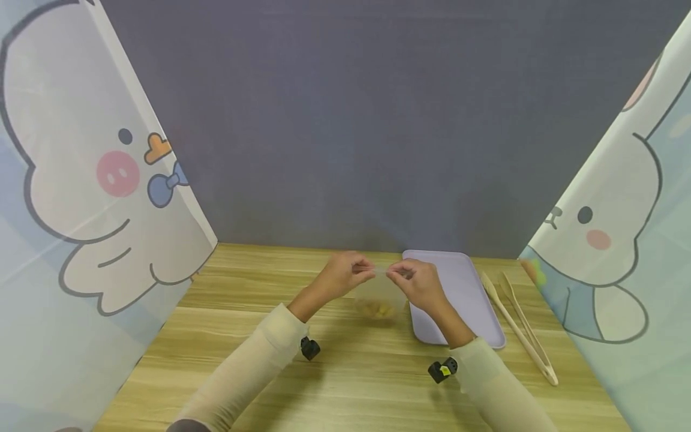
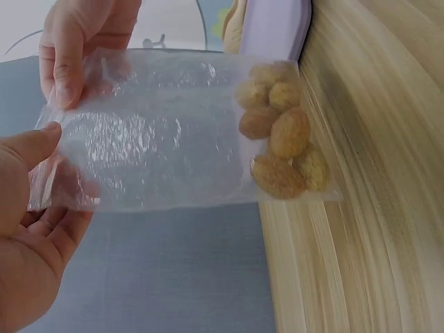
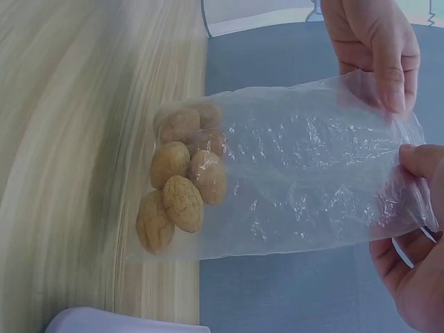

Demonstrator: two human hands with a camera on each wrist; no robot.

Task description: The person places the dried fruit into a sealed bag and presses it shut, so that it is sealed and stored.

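A clear plastic bag (image 2: 166, 135) hangs upright between my two hands, with several walnuts (image 2: 290, 132) gathered at its bottom. My left hand (image 1: 342, 273) pinches one top corner, thumb in front and fingers behind. At the opposite top corner, my right hand (image 1: 423, 285) pinches the film the same way. The bag's upper part holds no nuts and looks creased and shiny in both wrist views. In the head view the bag is faint, with the nuts a blurred tan patch low in it.
A pale lilac tray (image 1: 464, 288) lies on the wood-grain table (image 1: 378, 390), partly under my right forearm. Light wooden tongs (image 1: 520, 330) lie to its right. Behind the table stands a grey partition (image 1: 345, 120), with cartoon-printed curtains at both sides.
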